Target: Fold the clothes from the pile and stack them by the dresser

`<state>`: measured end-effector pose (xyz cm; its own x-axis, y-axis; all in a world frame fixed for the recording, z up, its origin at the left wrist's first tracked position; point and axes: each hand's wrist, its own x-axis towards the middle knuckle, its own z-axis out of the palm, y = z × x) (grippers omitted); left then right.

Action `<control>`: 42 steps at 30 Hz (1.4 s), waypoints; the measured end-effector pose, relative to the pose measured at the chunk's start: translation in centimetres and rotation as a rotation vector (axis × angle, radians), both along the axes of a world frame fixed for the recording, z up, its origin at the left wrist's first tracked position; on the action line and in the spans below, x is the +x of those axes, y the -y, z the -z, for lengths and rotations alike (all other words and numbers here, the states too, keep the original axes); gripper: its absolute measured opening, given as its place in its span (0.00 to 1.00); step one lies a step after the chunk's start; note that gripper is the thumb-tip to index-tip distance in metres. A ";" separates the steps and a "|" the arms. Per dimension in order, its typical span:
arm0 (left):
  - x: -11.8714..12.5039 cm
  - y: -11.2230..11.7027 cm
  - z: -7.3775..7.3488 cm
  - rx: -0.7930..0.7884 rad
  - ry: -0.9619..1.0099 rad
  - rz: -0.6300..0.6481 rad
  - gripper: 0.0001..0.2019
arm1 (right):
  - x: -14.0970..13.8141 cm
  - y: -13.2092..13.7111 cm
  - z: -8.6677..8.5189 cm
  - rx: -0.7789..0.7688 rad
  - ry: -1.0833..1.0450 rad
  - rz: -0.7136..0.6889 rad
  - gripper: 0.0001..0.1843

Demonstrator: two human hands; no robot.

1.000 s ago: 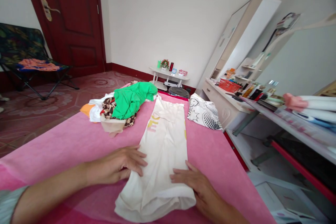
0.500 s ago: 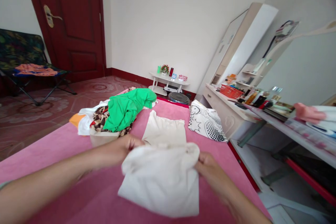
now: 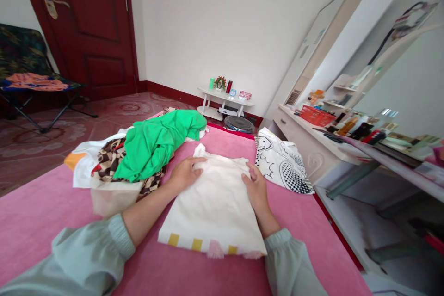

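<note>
A white folded garment (image 3: pixel 215 203) lies flat on the pink bed cover (image 3: pixel 145 268) in front of me. Yellow squares and pale pink tassels show along its near edge. My left hand (image 3: pixel 186 175) rests on its far left side, thumb and fingers apart on the cloth. On the far right side, my right hand (image 3: pixel 256 188) touches the edge with thumb and index finger spread; its other fingers are partly hidden. To the left is a loose heap with a green garment (image 3: pixel 156 143) on top of a brown patterned one (image 3: pixel 109 159).
A folded white cloth with black drawings (image 3: pixel 282 164) lies right of the garment. Beyond the bed's right edge stands a dressing table (image 3: pixel 308 148) with a red basket (image 3: pixel 316 115) and bottles. A low white stand (image 3: pixel 225 95) and round black-topped object (image 3: pixel 239 124) are behind.
The near part of the white garment, held up by both hands before, now lies flat over the far part. Both hands moved forward and their fingers have spread.
</note>
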<state>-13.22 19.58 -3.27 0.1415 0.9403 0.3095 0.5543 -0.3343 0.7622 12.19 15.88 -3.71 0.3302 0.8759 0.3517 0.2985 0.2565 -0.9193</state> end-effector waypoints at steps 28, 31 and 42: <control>7.2 3.4 -3.4 0.435 -0.189 0.179 0.24 | -3.7 3.3 -2.9 0.076 0.582 -0.109 0.37; 7.0 3.3 -3.3 0.456 -0.154 0.141 0.19 | -3.7 3.2 -2.7 0.089 0.576 -0.088 0.35; 6.1 3.0 -3.8 0.331 -0.200 0.226 0.09 | -3.1 3.3 -2.8 0.103 0.591 0.063 0.13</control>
